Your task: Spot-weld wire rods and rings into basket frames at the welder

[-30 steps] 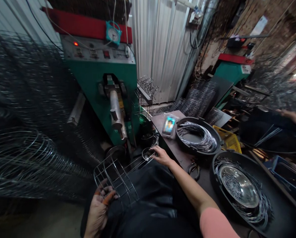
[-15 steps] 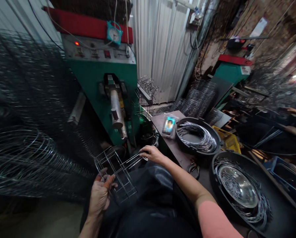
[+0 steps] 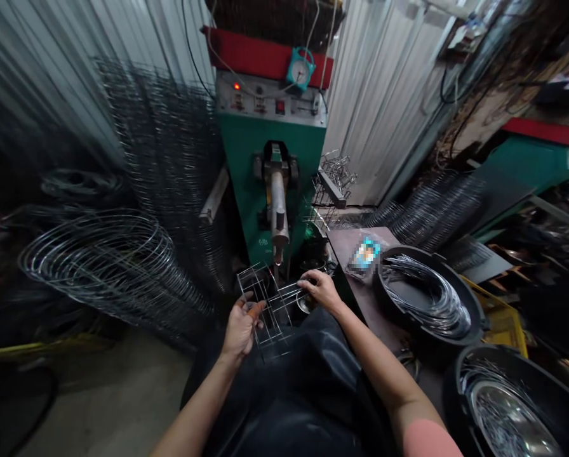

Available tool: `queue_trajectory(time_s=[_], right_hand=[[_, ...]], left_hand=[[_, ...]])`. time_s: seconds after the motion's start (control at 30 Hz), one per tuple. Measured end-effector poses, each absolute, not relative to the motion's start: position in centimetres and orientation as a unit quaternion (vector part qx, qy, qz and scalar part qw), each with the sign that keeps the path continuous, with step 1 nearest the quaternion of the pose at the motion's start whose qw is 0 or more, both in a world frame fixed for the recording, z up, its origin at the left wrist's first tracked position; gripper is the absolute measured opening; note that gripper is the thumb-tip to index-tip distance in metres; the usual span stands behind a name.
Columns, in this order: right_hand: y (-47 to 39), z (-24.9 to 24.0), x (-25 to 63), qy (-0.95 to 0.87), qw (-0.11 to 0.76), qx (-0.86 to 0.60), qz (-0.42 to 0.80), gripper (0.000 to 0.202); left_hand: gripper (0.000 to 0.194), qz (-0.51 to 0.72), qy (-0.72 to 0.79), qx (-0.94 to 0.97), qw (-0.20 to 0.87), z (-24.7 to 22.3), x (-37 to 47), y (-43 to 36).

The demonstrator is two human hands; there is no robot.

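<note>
My left hand (image 3: 241, 325) is closed on the left side of a small wire rack (image 3: 275, 331), a grid of thin metal rods, held over my lap. Several thin metal wires (image 3: 288, 293) reach from my right hand (image 3: 321, 289) to the rack's upper right part; the thumb and fingers pinch their right ends. Whether the wires touch the rack I cannot tell. Just beyond both hands stands a green machine (image 3: 241, 158), its metal electrode arm (image 3: 277, 203) pointing down toward the rack.
Stacks of wire frames (image 3: 117, 254) stand at the left. On the right, a table (image 3: 344, 236) bears a plastic-wrapped phone (image 3: 366, 254) and a black tray (image 3: 384, 298) of curved wires. A steel bowl (image 3: 515, 422) sits in another tray. A teal clock (image 3: 300, 70) hangs on the machine.
My view has turned left, so the machine and table appear farther right. Both hands still hold the rack and wires, which are now closer beneath the electrode arm.
</note>
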State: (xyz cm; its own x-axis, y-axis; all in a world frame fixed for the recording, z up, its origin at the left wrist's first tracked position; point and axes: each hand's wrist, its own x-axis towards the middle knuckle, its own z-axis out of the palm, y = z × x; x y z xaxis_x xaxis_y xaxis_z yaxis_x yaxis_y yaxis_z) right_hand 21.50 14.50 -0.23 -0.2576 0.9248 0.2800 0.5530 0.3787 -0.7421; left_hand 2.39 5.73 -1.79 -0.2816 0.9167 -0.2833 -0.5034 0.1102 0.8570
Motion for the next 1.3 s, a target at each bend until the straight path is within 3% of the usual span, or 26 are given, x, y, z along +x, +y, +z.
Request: queue_trajectory(time_s=[1.3], right_hand=[[21.7,0.3,20.9,-0.742,0.336,-0.501,0.291,0.027]], left_hand=[[0.057,0.627,0.477,0.148,0.598,-1.4,2.2,11.8]])
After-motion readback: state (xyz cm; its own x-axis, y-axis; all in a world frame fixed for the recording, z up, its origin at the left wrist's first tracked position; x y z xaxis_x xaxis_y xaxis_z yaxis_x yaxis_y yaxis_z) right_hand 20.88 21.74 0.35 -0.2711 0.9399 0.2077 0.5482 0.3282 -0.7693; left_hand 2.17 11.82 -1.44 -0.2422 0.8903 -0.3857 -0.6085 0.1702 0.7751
